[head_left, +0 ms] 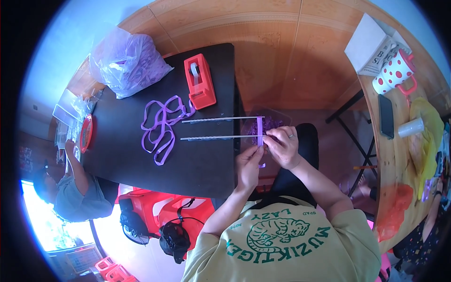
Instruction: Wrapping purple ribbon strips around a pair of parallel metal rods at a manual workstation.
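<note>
Two thin metal rods [216, 138] reach out side by side past the right edge of the black table. Across their free ends lies a purple ribbon [260, 129]. Just below the nearer rod, my left hand [249, 163] pinches the ribbon between thumb and finger. My right hand [283, 145], with a ring on one finger, is closed at the ribbon and the tip of that rod; its fingertips partly hide what they grip. A long loose length of purple ribbon [162, 123] lies in loops on the table at the rods' left.
A red tape dispenser [200, 82] stands beyond the rods, and a stuffed plastic bag [129, 63] at the back left. Another person [77, 188] sits at the far left. On the right, a wooden table [390, 174] bears a dotted cup [394, 73] and a phone [386, 116].
</note>
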